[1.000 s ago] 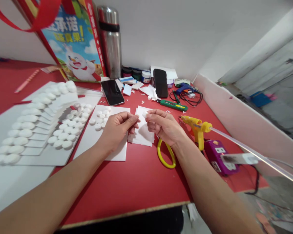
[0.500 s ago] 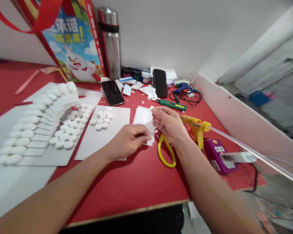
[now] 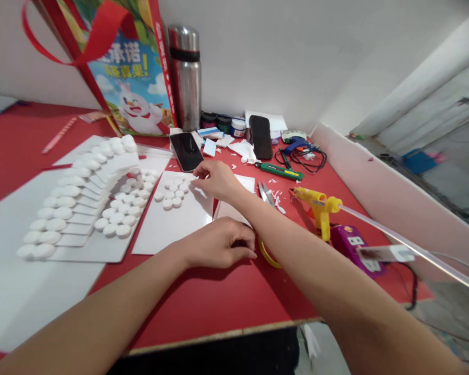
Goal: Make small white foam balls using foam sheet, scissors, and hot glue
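Observation:
My right hand (image 3: 217,181) reaches across to the white board (image 3: 152,242), its thumb and fingers pinched at the right side of a cluster of small white discs (image 3: 174,194). Whatever lies between those fingertips is hidden. My left hand (image 3: 221,244) rests low over the red table, under my right forearm, with loosely curled fingers and nothing visible in them. White paper sheets (image 3: 246,183) lie partly covered behind both hands. Scissors (image 3: 266,194) with a yellow handle are half hidden by my right forearm.
At left, a white layered piece (image 3: 76,221) carries rows of oval discs, with more round discs (image 3: 121,212) beside it. A yellow glue gun (image 3: 316,203) stands right, near a purple box (image 3: 352,245). Behind are phones (image 3: 186,151), a green cutter (image 3: 281,171), a flask (image 3: 186,78) and a bag (image 3: 136,88).
My right hand has moved left from beside the scissors to the disc cluster; earlier a white disc showed at its fingertips. My left hand has drawn slightly nearer me, off the paper sheets.

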Demonstrator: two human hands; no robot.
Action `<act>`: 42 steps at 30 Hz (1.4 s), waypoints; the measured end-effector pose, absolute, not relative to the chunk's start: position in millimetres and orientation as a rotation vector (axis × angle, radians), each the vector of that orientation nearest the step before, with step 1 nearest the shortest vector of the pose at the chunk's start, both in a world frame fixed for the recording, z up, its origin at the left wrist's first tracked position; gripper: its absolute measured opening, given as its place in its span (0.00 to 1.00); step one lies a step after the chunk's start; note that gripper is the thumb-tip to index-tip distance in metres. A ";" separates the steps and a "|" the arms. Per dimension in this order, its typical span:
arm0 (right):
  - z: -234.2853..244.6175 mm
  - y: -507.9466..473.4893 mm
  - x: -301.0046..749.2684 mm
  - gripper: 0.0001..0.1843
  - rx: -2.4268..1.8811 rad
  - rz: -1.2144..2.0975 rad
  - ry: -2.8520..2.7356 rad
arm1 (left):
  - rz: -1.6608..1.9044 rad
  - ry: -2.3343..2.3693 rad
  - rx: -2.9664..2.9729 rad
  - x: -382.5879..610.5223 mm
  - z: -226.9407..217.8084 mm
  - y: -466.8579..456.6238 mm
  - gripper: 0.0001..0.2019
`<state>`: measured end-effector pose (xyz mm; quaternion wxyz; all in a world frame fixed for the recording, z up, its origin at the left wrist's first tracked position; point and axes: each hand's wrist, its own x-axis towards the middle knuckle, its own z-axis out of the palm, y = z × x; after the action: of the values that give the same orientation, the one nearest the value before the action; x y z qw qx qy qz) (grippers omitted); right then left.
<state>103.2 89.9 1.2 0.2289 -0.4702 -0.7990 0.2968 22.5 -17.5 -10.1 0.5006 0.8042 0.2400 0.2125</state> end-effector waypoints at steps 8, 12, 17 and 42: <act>-3.6 90.3 95.8 0.11 -1.271 0.851 -2.264 | 0.529 0.569 1.936 22.2 -12.4 -17.2 0.07; -0.3 87.7 104.7 0.09 -1.249 0.906 -2.196 | 0.545 0.564 1.927 21.9 -10.0 -17.8 0.07; 10.4 70.5 142.9 0.02 -1.242 1.163 -1.789 | 0.733 0.758 1.582 20.7 -8.9 -11.7 0.09; 14.8 16.2 179.7 0.26 -0.978 1.953 -0.837 | 1.148 0.925 1.367 16.2 -10.8 -8.2 0.17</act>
<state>179.7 16.2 14.8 0.3908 -0.3848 -0.3295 0.7686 16.2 -8.2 -10.8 0.5359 0.5740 0.3885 0.4821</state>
